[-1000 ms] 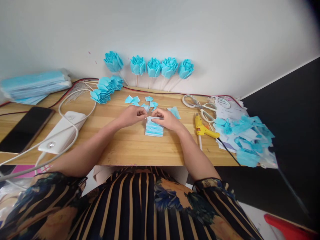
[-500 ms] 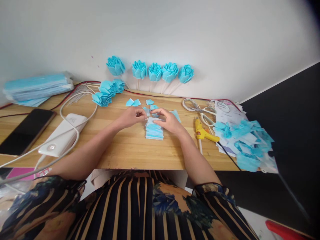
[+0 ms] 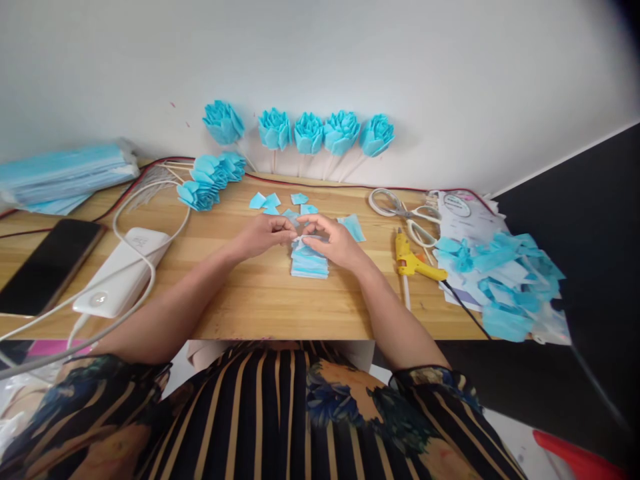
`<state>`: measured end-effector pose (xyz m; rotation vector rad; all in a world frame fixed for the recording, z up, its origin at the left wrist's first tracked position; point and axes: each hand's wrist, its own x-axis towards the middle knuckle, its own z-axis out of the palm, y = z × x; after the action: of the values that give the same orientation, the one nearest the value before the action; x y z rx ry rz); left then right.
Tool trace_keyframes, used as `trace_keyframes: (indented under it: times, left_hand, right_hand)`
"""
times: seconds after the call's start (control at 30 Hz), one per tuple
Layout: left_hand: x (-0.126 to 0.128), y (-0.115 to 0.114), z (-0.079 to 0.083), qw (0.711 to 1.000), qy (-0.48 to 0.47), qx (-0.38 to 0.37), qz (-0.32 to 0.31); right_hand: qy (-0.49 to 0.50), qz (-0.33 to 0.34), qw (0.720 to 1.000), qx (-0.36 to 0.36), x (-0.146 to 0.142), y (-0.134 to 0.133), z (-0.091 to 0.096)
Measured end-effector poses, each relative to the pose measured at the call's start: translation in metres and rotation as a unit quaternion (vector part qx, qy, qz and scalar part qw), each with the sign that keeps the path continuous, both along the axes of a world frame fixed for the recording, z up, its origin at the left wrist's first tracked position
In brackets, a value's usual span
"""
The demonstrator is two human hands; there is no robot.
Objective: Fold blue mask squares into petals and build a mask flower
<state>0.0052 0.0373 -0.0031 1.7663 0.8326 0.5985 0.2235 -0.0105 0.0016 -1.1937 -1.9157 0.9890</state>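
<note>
My left hand (image 3: pixel 265 233) and my right hand (image 3: pixel 333 241) meet at the middle of the wooden table (image 3: pixel 250 300). Both pinch the top edge of a small stack of light-blue squares (image 3: pixel 310 261) that lies flat under my right hand. The fingertips of both are closed on the top piece of that stack. Several loose blue cut pieces (image 3: pixel 280 203) lie just behind my hands. A larger blue piece (image 3: pixel 353 227) rests to the right of them.
Blue fabric flowers on sticks (image 3: pixel 310 132) lean on the wall; more flowers (image 3: pixel 210 177) lie at the left. A phone (image 3: pixel 47 263) and power bank (image 3: pixel 123 270) with cables sit left. Scissors (image 3: pixel 405 213), a yellow glue gun (image 3: pixel 415 260) and blue scraps (image 3: pixel 505 280) are right. A mask pack (image 3: pixel 65 173) is far left.
My hands have stayed at the stack, with the fingers shifting slightly on its top piece. The camera view has moved a little.
</note>
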Motion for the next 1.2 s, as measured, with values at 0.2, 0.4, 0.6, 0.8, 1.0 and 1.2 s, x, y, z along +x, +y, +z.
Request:
trace_keyframes:
  times: [0.2,0.4,0.6,0.8,1.0,1.2]
  left_hand:
    - [0.000,0.000,0.002,0.997,-0.036,-0.063,-0.020]
    - [-0.003,0.001,0.004,0.994,-0.041,-0.093,-0.038]
    - [-0.003,0.002,0.006,0.995,-0.006,-0.091,-0.029]
    - [-0.003,0.001,0.005,0.997,0.004,-0.081,0.002]
    - [-0.006,0.003,0.009,0.993,-0.029,-0.096,0.056]
    - [-0.004,0.001,0.013,0.994,-0.028,-0.087,0.062]
  right_hand:
    - [0.039,-0.006,0.999,-0.013,0.000,0.001,-0.001]
    - [0.056,-0.007,0.998,-0.028,0.002,0.003,-0.002]
    - [0.069,-0.018,0.997,-0.039,0.004,0.006,-0.003]
    - [0.065,-0.019,0.997,-0.044,0.004,0.006,-0.003]
    - [0.077,-0.023,0.996,-0.048,0.006,0.004,0.001]
    - [0.081,-0.019,0.995,-0.063,0.009,0.005,-0.002]
